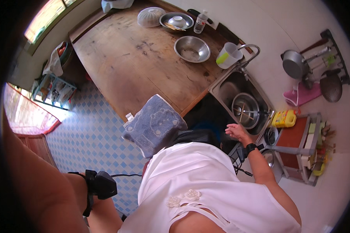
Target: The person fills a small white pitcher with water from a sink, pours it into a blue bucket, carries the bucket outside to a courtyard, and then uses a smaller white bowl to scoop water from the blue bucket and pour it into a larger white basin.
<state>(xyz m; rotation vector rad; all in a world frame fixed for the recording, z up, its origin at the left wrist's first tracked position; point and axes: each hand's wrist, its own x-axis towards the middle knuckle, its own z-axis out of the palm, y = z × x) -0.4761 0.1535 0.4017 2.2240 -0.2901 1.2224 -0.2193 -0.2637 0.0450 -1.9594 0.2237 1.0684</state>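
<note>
My right hand (236, 131) is in front of the sink's near corner, fingers loosely apart and nothing visible in them. A dark device is strapped to that wrist. The steel sink (226, 84) holds a steel basin (245, 123) with chopsticks or similar thin sticks lying across it. My left arm crosses the left side with a black device (102, 185) strapped on it, but the left hand is out of view. Before me, a blue-grey patterned towel (156, 125) lies at the near corner of the wooden tabletop (122, 67).
On the tabletop stand a steel bowl (192, 49), a basin with an upturned bowl (177, 21), a plastic bottle (200, 22) and a plastic jug (228, 55) beside the faucet (250, 46). A yellow jug (283, 118) tops the shelf rack (296, 135). Pans (294, 64) hang on the wall.
</note>
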